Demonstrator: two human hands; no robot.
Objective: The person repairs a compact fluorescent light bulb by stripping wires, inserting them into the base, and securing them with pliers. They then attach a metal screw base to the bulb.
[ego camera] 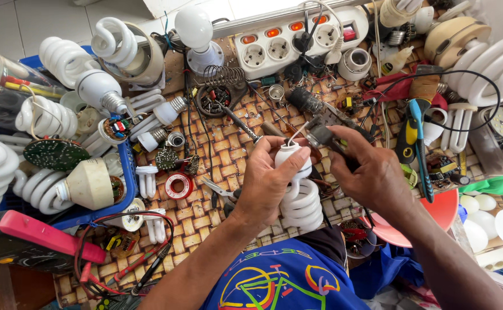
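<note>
My left hand [267, 182] grips a white spiral lamp [300, 198] by its plastic base, the spiral tube pointing down toward my lap. Two thin wires stick out of the top of the base. My right hand [369, 172] holds a pair of dark metal pliers [327, 131] whose jaws sit right at those wires, just above the lamp base. Both hands work over a woven-pattern bench mat [228, 149].
A blue tray [126, 172] of spiral lamps stands at the left, a white power strip [274, 49] at the back, a solder roll [178, 185] and small cutters [220, 189] by my left hand, a blue-yellow tool [415, 135] and red bowl [435, 218] at the right.
</note>
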